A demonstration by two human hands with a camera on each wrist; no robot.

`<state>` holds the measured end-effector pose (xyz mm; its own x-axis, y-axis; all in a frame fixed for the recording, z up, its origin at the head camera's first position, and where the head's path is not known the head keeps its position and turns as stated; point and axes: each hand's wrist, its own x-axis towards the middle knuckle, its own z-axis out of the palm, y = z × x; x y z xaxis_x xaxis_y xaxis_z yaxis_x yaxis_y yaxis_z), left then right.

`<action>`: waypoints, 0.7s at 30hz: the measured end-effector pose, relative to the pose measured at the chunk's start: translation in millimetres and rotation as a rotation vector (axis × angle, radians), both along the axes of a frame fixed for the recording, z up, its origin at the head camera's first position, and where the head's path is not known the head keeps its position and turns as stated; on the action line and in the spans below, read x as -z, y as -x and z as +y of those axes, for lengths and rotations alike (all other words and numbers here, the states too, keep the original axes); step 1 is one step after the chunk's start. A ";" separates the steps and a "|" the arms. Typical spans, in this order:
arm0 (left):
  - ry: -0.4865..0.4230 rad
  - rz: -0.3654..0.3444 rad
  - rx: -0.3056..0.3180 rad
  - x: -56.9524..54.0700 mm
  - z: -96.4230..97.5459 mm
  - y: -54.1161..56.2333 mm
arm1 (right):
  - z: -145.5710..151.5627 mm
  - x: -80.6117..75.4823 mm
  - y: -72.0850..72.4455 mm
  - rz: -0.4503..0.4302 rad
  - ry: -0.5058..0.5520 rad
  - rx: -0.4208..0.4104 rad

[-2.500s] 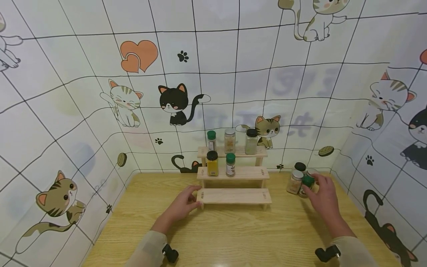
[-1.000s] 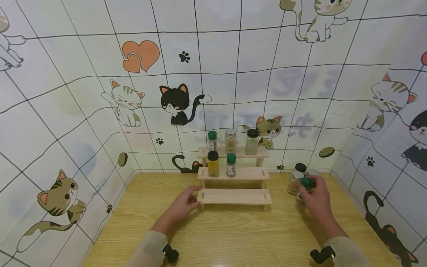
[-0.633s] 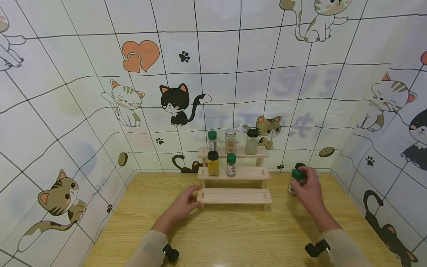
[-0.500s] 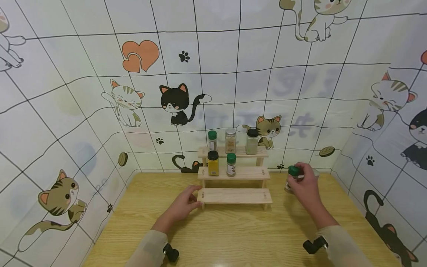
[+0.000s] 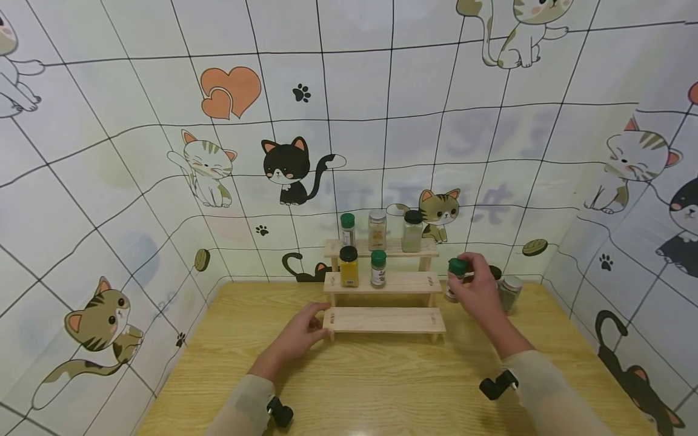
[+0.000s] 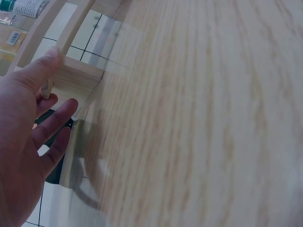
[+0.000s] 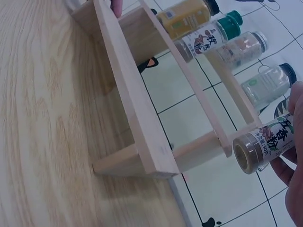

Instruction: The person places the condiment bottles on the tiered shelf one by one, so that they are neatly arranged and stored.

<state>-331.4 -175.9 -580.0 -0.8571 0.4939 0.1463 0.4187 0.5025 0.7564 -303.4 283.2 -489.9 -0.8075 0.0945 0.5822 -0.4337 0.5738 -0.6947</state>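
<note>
My right hand (image 5: pixel 481 289) holds a small spice jar (image 7: pixel 267 144) with a green cap and a printed label, raised just right of the wooden rack. Thumb and fingers grip it near the cap, its base pointing toward the rack in the right wrist view. The three-tier rack (image 5: pixel 384 319) stands on the table; my left hand (image 5: pixel 297 333) pinches the left end of its lowest shelf, thumb on the edge. On the middle shelf stand a yellow jar with a black lid (image 5: pixel 349 274) and a green-capped jar (image 5: pixel 378 275). The lowest shelf is bare.
The top shelf bears a green-capped jar (image 5: pixel 347 231), a silver-lidded jar (image 5: pixel 377 231) and a dark-lidded jar (image 5: pixel 412 235). Behind my right hand stand a silver-lidded jar (image 5: pixel 509 295) and a dark-lidded one (image 5: pixel 495 272), partly hidden. Cat-patterned sheeting (image 5: pixel 354 145) encloses the wooden table (image 5: pixel 371 387).
My right hand took hold of the green-capped jar among the jars at right, lifted it and carried it left toward the rack. My left hand stays on the lowest shelf.
</note>
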 end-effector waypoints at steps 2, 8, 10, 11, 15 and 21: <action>-0.005 -0.011 -0.004 -0.8 0.6 -0.6 | -4.7 -2.5 2.6 0.006 0.006 -0.010; 0.001 -0.007 -0.008 -0.9 1.8 -1.5 | -16.7 -8.0 12.1 0.011 0.023 -0.045; 0.003 -0.003 -0.009 -0.8 2.0 -1.8 | -20.6 -9.2 15.3 0.008 0.029 -0.059; 0.000 -0.005 -0.010 -1.0 2.1 -2.1 | -22.6 -9.6 17.0 0.007 0.029 -0.062; -0.004 -0.011 -0.014 -0.6 1.9 -1.9 | -30.4 -10.8 23.8 0.004 0.023 -0.083; -0.018 -0.024 -0.010 0.1 0.9 -0.7 | -40.8 -10.5 33.6 0.016 0.011 -0.119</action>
